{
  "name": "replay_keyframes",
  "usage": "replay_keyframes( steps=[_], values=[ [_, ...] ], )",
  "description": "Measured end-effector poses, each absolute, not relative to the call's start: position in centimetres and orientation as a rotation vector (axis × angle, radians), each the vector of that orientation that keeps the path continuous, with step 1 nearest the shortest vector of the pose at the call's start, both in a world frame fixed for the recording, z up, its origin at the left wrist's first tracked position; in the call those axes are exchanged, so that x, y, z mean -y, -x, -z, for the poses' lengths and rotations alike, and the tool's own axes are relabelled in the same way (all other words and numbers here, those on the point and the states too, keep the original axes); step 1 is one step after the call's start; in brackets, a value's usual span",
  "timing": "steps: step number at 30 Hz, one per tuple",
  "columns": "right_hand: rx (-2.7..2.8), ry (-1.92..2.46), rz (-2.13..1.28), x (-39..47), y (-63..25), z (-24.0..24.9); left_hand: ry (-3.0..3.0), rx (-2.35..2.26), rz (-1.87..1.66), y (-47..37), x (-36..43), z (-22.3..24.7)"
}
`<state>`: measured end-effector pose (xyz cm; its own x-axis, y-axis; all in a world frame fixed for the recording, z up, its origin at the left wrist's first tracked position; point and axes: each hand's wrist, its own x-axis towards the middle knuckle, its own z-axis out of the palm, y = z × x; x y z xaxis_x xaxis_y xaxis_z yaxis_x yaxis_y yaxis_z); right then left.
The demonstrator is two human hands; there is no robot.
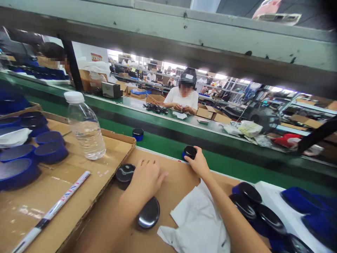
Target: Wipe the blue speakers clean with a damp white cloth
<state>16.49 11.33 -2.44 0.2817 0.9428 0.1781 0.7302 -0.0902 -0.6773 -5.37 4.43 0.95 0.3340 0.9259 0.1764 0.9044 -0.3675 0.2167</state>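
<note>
My right hand [199, 163] grips a round black-topped blue case [189, 153] between thumb and fingers, at the far edge of the brown cardboard sheet beside the green belt. Over the cardboard is my left hand [149, 175], its back toward me, thumb apart from the loosely bent fingers; I see nothing held in it. Just left of it lies a shiny black round piece [125, 174], partly behind the hand. Another glossy black round piece [149, 213] rests below the left wrist. Between my forearms is a crumpled white cloth [197, 218].
Beyond the sheet, one blue-and-black case [138, 134] stands on the green belt [163, 138]. At left, a cardboard tray [110, 168] bears a water bottle [85, 130], a paint marker [52, 211] and several blue cases [51, 151]. More black-topped cases [247, 193] sit at right. A co-worker [184, 95] sits opposite.
</note>
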Motion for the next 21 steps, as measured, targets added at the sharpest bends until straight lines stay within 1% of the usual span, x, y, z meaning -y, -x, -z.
replay_keyframes(
  steps=[3, 5, 7, 10, 13, 17, 19, 21],
  values=[
    [1.473, 1.97, -0.332, -12.6, -15.2, 2.2, -2.508, -1.707, -0.603, 5.5, -5.2, -0.9],
    [1.567, 1.96, -0.373, -11.2, -14.0, 2.4, -2.481, -1.716, -0.755, 5.8, -5.6, -0.8],
    [1.783, 1.862, -0.552, -8.3, -12.9, 2.8, -2.424, -1.723, -0.923, 6.0, -5.7, -0.8],
    [2.123, 1.587, -0.958, -2.7, -11.0, 3.5, -2.31, -1.689, -1.158, 6.1, -5.7, -0.8],
    [2.279, 1.468, -1.154, 1.4, -8.5, 3.7, -2.208, -1.602, -1.317, 5.8, -5.6, -0.9],
    [2.138, 1.538, -1.051, 3.0, -6.1, 3.1, -2.077, -1.436, -1.431, 5.4, -5.1, -1.2],
    [2.067, 1.451, -1.051, 3.0, -6.7, 2.5, -2.013, -1.32, -1.44, 5.2, -4.6, -1.5],
    [1.856, 1.349, -1.121, 2.9, -8.3, 1.9, -1.973, -1.161, -1.387, 5.2, -4.2, -1.7]
  ],
)
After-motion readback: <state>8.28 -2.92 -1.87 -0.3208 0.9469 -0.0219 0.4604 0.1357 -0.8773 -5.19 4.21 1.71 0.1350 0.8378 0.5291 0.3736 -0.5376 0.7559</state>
